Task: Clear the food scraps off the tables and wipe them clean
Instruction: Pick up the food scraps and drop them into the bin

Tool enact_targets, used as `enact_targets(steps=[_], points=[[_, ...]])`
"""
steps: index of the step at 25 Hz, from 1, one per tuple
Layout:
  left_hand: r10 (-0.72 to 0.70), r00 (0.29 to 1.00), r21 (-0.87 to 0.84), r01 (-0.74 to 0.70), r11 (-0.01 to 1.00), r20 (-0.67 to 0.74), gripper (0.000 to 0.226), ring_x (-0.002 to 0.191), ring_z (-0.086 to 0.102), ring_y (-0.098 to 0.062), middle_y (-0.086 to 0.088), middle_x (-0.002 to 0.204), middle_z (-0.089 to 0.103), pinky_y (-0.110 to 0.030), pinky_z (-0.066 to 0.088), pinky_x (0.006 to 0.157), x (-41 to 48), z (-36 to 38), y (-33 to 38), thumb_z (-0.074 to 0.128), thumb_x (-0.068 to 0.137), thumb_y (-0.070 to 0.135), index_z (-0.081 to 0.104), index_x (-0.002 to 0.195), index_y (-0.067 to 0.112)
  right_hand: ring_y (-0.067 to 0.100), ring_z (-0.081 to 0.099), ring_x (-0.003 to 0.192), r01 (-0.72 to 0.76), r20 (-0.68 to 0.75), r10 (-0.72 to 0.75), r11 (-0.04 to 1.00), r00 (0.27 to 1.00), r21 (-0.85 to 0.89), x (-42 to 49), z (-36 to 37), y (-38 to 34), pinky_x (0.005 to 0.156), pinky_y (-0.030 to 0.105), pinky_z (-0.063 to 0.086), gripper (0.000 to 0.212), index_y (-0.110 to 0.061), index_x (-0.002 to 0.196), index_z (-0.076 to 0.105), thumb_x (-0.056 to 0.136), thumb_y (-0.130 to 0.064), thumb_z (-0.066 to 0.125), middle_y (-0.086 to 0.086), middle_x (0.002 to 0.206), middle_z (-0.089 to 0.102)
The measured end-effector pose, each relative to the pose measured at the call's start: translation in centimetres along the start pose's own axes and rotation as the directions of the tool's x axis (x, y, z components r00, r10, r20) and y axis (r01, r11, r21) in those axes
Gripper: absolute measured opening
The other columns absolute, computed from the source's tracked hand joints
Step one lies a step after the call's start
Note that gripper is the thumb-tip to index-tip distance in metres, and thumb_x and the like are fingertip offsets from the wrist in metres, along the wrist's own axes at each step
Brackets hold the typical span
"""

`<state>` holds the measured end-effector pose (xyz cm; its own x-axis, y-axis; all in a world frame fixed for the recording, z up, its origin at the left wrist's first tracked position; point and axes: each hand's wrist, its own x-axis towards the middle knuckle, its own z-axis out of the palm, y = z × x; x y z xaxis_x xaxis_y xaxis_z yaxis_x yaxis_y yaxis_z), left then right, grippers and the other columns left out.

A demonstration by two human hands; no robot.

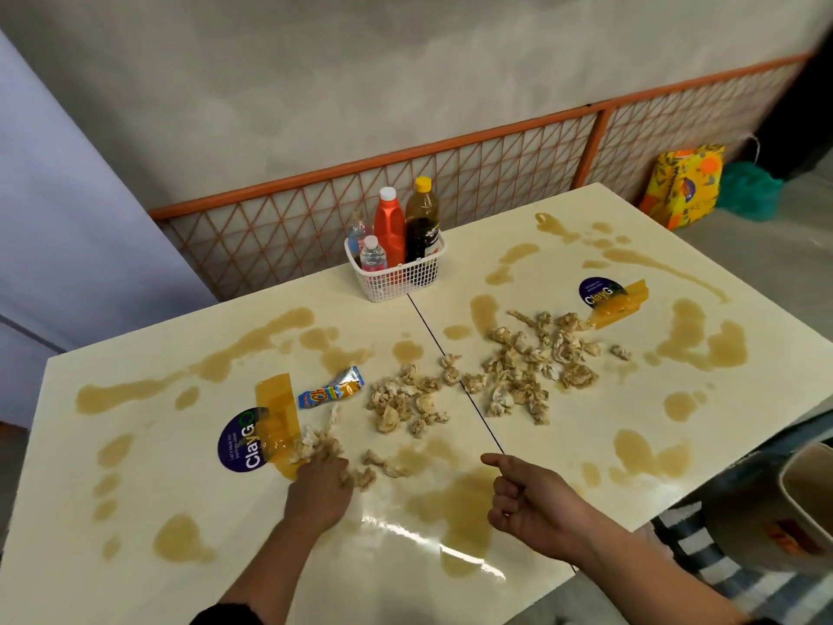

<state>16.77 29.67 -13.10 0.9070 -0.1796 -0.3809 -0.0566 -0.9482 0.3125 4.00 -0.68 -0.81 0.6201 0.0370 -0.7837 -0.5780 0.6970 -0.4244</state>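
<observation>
Two cream tables stand pushed together, streaked with brown liquid spills. Crumpled beige food scraps lie in a band across both tops, with a larger heap on the right table. My left hand lies palm down on the left table, its fingers curled over a small clump of scraps. My right hand hovers above the near edge with fingers curled, thumb out, and nothing in it. An empty snack wrapper lies behind the left hand.
A white basket of sauce bottles stands at the back where the tables meet. Round purple stickers under yellow tape mark each table. A beige bin sits at the right edge. An orange lattice fence runs behind. Bags lie on the floor.
</observation>
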Motion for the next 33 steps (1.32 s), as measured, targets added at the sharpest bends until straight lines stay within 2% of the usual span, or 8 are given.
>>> enact_targets(steps=[3,10,16,19,23,28,30,33], points=[[0.007,0.998,-0.013,-0.008,1.000,-0.069,0.033,0.116,0.060,-0.029,-0.011,0.119,0.066,-0.035,0.048,0.095,0.4,0.4,0.1,0.064,0.087,0.028,0.070,0.113,0.009,0.016,0.026,0.051,-0.006,0.000,0.006,1.000,1.000,0.004,-1.1,-2.5,-1.3,0.057,0.031,0.033,0.022,-0.005,0.122,0.057,0.104,-0.013,0.046,0.002,0.065,0.027],[-0.130,0.959,-0.205,0.079,0.976,-0.253,0.017,0.087,0.069,-0.028,-0.003,0.085,0.073,-0.035,0.053,0.073,-2.6,-2.1,3.3,0.074,0.078,0.006,0.072,0.092,0.016,0.015,0.023,0.052,0.019,0.010,-0.020,0.998,1.000,0.067,-2.9,-8.6,-5.0,0.057,0.031,0.030,0.021,-0.007,0.120,0.057,0.104,-0.014,0.044,0.001,0.065,0.024],[-0.289,0.856,-0.359,0.132,0.924,-0.429,0.021,0.095,0.068,-0.039,-0.017,0.095,0.074,-0.043,0.049,0.083,-6.3,-4.1,8.2,0.070,0.087,0.004,0.072,0.108,0.005,0.017,0.024,0.052,-0.003,0.027,0.001,0.997,1.000,0.073,-3.6,-12.6,-7.1,0.057,0.031,0.030,0.020,-0.005,0.117,0.059,0.103,-0.014,0.047,0.001,0.065,0.025],[-0.376,0.825,-0.531,0.111,0.840,-0.422,0.014,0.098,0.066,-0.035,-0.013,0.099,0.073,-0.030,0.047,0.081,-8.2,-4.9,11.3,0.065,0.094,0.012,0.074,0.105,0.012,0.017,0.027,0.052,-0.004,0.033,0.000,0.992,0.999,0.124,-3.7,-14.6,-8.0,0.057,0.031,0.032,0.027,-0.001,0.105,0.060,0.103,-0.022,0.043,0.002,0.062,0.030],[-0.516,0.843,-0.973,-0.043,0.225,-0.156,0.019,0.106,0.060,-0.022,-0.005,0.117,0.065,-0.032,0.049,0.098,-9.7,-5.4,17.1,0.056,0.100,0.009,0.066,0.115,0.003,0.020,0.031,0.059,0.103,-0.008,-0.106,0.947,0.994,0.304,-3.9,-18.2,-9.9,0.062,0.034,0.032,0.035,0.006,0.117,0.058,0.095,-0.008,0.035,0.005,0.066,0.035],[-0.347,0.937,-0.945,-0.074,-0.318,0.043,0.025,0.093,0.071,-0.014,-0.004,0.112,0.065,-0.027,0.060,0.080,-10.3,-3.6,23.7,0.053,0.099,0.012,0.077,0.091,0.011,0.021,0.052,0.063,0.165,-0.043,-0.161,0.902,0.986,0.398,-3.9,-23.9,-11.8,0.064,0.033,0.052,0.027,0.001,0.124,0.058,0.104,-0.004,0.040,0.010,0.075,0.051],[-0.245,0.966,-0.890,-0.041,-0.455,0.081,0.021,0.080,0.072,-0.010,-0.004,0.099,0.071,-0.020,0.059,0.073,-10.7,-2.7,26.7,0.083,0.071,0.005,0.080,0.090,0.012,0.023,0.068,0.068,0.186,-0.037,-0.190,0.870,0.981,0.456,-4.1,-26.5,-12.3,0.064,0.034,0.062,0.025,-0.001,0.122,0.057,0.107,-0.006,0.038,0.016,0.087,0.065],[0.019,0.981,-0.716,0.154,-0.681,0.192,0.092,0.057,0.063,-0.009,-0.007,0.074,0.065,-0.012,0.054,0.058,-10.6,-0.3,30.4,0.097,0.018,-0.011,0.067,0.104,0.002,0.019,0.076,0.075,0.226,-0.066,-0.226,0.821,0.972,0.524,-4.6,-29.9,-12.9,0.064,0.032,0.064,0.024,-0.001,0.120,0.053,0.109,-0.015,0.038,0.019,0.097,0.075]])
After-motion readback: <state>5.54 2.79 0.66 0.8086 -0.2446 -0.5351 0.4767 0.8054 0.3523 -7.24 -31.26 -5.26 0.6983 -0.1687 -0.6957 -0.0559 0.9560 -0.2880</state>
